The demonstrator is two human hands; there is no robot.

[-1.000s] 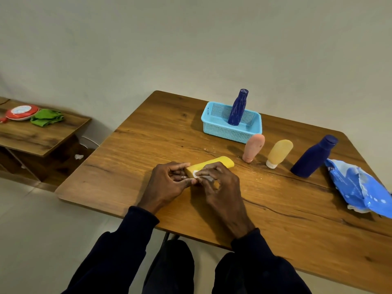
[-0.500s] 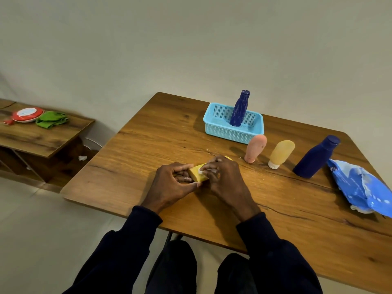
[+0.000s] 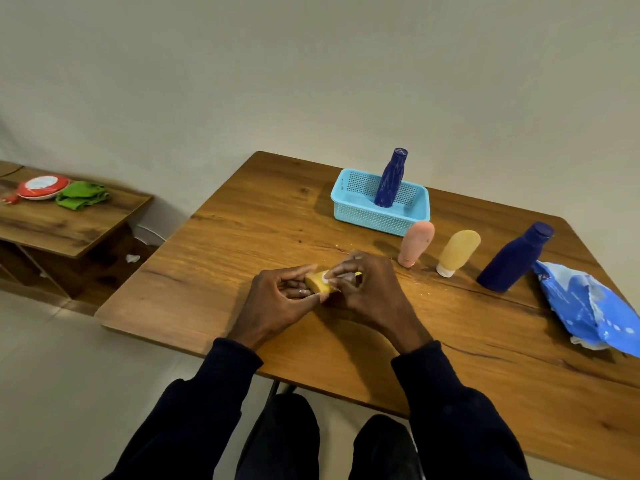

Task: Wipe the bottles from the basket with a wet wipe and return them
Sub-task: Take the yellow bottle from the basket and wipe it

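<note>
Low over the wooden table (image 3: 242,237), the yellow bottle (image 3: 318,284) lies sideways between both hands. The left hand (image 3: 277,303) pinches its near end with curled fingers; the right hand (image 3: 370,289) closes over the far part, pressing a white wet wipe (image 3: 327,278) against it, hiding most of the bottle.

A red round dish (image 3: 42,186) and green cloth (image 3: 82,195) lie touching on a side table (image 3: 69,230)
</note>
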